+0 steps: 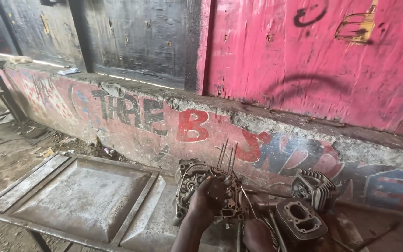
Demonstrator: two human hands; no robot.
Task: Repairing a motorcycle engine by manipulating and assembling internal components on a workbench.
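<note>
A dented metal tray table is stretching away to the left of the hands, its far legs cut off by the frame's lower edge, and behind it a painted concrete ledge is running under a pink wooden wall. Standing upright on the table's right end, an engine crankcase with four thin studs rising from its top is being gripped by the left hand, whose fingers are curling closed over the middle of the casing's open face, hiding much of the inside. Just right of that grip, a finned cylinder block is lying with its bore facing up, and beyond it a finned cylinder head is resting tilted by the ledge. The right hand is showing only as knuckles below the crankcase (cropped by the bottom edge), so I cannot tell whether it is holding anything among the dark rods beside it.
</note>
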